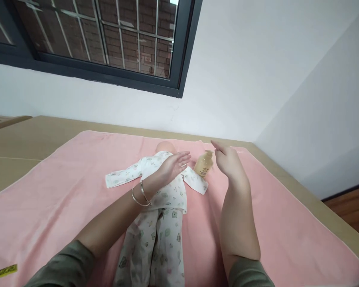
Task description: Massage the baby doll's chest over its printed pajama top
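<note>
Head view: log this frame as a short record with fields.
doll: lying on pink blanket, in white printed top and trousers
left hand: open, over the doll's chest; contact unclear
right hand: beside the pump bottle, one finger extended; contact unclear
pump bottle: yellowish, near the doll's sleeve
background: barred window, white wall

Upper left, a dark-framed window (100,38) with metal bars (138,31) and brickwork (128,46) beyond; around it, white wall (242,71); below, pink cloth (275,219) spread over a tan surface (20,143); lower left, a yellow strip (2,272); far right, brown wood-grained panel (353,209)
</note>
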Tool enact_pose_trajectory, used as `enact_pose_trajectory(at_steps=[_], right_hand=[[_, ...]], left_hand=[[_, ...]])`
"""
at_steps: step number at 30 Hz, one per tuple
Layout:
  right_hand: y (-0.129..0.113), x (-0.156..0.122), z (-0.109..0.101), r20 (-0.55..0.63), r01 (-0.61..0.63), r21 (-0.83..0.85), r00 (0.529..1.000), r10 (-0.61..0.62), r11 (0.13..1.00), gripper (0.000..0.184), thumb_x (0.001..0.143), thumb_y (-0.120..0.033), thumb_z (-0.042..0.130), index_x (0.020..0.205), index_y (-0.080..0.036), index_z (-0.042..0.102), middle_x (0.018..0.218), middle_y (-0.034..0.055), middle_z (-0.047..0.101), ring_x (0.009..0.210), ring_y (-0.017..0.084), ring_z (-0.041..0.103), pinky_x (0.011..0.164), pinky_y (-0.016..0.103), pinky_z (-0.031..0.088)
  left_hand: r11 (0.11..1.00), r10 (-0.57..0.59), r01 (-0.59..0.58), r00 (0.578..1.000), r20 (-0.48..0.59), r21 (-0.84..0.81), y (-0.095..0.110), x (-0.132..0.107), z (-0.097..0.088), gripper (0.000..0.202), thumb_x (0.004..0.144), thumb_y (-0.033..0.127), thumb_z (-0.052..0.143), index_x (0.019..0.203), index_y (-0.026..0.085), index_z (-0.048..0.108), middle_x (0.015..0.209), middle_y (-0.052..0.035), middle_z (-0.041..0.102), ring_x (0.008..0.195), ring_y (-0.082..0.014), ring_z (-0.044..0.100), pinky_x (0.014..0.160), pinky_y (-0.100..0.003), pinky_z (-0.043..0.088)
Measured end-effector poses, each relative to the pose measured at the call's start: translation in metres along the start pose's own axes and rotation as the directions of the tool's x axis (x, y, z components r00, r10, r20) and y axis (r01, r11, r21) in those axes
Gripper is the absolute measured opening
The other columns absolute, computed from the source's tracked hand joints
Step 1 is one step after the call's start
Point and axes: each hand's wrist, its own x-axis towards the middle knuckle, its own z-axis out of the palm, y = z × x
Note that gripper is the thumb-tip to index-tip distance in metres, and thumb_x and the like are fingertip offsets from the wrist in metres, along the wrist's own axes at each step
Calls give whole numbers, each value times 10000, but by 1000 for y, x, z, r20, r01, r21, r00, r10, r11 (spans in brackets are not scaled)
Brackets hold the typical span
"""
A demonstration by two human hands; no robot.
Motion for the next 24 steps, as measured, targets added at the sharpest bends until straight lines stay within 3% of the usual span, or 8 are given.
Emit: enact_pose_trajectory(at_steps=[2, 5, 9, 13, 18, 24], right_hand=[[9, 2, -10, 40, -69, -67, 997, 72, 995, 611, 873, -127, 403, 1454, -139, 593, 1540, 104, 551, 1473, 264, 471, 1230, 450, 365], [17, 10, -6, 65, -134, -123, 988, 143, 983, 651, 849, -104, 424, 1486, -120, 555, 1564, 115, 517, 1485, 263, 453, 1236, 430, 354], [20, 22, 16, 129, -126, -125, 981, 142, 984, 660, 864, -96, 418, 1518, -101, 507, 1539, 125, 549, 1439, 231, 514, 1195, 360, 401], [12, 25, 33, 116, -129, -325, 978, 175, 937, 620, 876, -104, 435, 1483, -108, 557, 1505, 133, 585, 1411, 252, 545, 1159, 341, 429], [0, 25, 40, 96, -137, -514, 972, 216, 847, 542, 906, -144, 429, 1404, -177, 642, 1434, 131, 651, 1358, 307, 592, 1072, 413, 496], [-5, 26, 41, 47, -195, -527, 965, 257, 827, 551, 901, -160, 434, 1406, -231, 643, 1436, 69, 658, 1339, 286, 604, 1023, 400, 516]], left_hand=[[981, -118, 114, 993, -17, -154, 8, 14, 18, 657, 1011, 479, 392, 1579, 149, 388, 1691, -152, 313, 1578, -240, 287, 1285, -396, 264], [954, -148, 130, 988, -46, -271, 19, 36, 39, 724, 1017, 545, 351, 1638, 186, 253, 1744, -89, 155, 1611, -170, 118, 1306, -341, 146], [885, -210, 164, 976, -59, -435, 22, 65, 50, 792, 1019, 556, 271, 1640, 71, 190, 1727, -177, 175, 1598, -205, 190, 1287, -327, 207], [860, -218, 123, 966, -140, -495, 12, 84, 47, 717, 1029, 460, 293, 1629, 72, 229, 1719, -164, 216, 1588, -166, 226, 1280, -291, 205], [810, -262, 177, 962, -76, -559, 4, 86, 42, 705, 1026, 453, 320, 1601, 47, 301, 1679, -193, 312, 1558, -204, 317, 1258, -309, 293], [733, -290, 222, 957, 0, -642, 9, 75, 36, 738, 1023, 468, 334, 1603, 16, 275, 1658, -229, 338, 1534, -242, 376, 1195, -315, 414]])
